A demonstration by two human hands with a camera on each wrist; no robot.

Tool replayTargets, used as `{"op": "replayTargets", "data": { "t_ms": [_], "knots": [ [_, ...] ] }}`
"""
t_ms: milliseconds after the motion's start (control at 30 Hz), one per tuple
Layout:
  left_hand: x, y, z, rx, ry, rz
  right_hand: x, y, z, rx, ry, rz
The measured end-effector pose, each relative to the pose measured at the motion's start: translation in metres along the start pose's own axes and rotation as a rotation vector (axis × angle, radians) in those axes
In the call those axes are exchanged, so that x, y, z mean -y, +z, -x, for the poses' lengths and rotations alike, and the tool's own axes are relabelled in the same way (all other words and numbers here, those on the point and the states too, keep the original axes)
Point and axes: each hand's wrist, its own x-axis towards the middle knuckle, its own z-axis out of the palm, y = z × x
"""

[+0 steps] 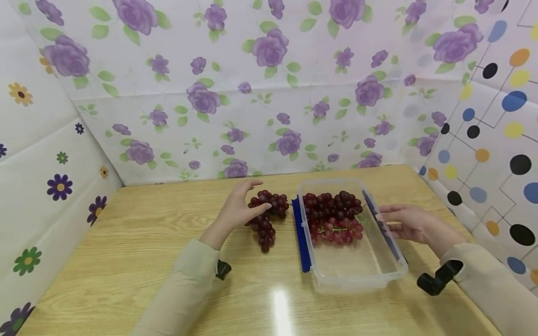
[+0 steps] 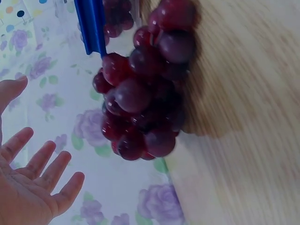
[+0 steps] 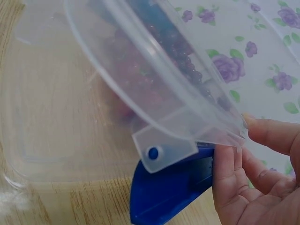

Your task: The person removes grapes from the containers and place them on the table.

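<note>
A bunch of dark red grapes [image 1: 265, 228] lies on the table left of a clear plastic container [image 1: 357, 282]. My left hand [image 1: 239, 210] hovers at the left side of this bunch, thumb and fingers spread, holding nothing. In the left wrist view its fingers stand apart from the grapes [image 2: 140, 108]. My right hand [image 1: 409, 224] grips the right rim of the container, thumb above and fingers beneath, beside a blue latch flap [image 3: 171, 190]. Inside the container, a dark bunch of grapes [image 1: 332, 205] lies behind a lighter red bunch [image 1: 340, 233].
Another blue latch flap [image 1: 300, 238] hangs out along the container's left side, close to the loose bunch. The wooden table [image 1: 138, 242] meets a flowered cloth wall [image 1: 269, 116] at the back. Patterned cloth also stands at both sides.
</note>
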Motion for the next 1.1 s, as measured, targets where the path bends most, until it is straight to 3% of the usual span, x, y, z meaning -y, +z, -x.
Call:
{"op": "replayTargets", "data": {
  "t_ms": [300, 600, 900, 1100],
  "knots": [
    [-0.023, 0.001, 0.0, -0.001, 0.056, -0.055, 0.001, 0.0, -0.001, 0.0, 0.003, -0.013],
    [-0.036, 0.008, -0.002, -0.009, 0.081, -0.11, 0.001, -0.001, 0.0, 0.009, -0.001, -0.02],
    [-0.051, 0.018, -0.005, 0.027, 0.084, -0.131, 0.001, 0.0, 0.001, 0.009, 0.007, -0.028],
    [-0.061, 0.025, -0.006, 0.031, 0.136, -0.125, 0.001, 0.0, 0.001, 0.01, 0.003, -0.03]
  ]
}}
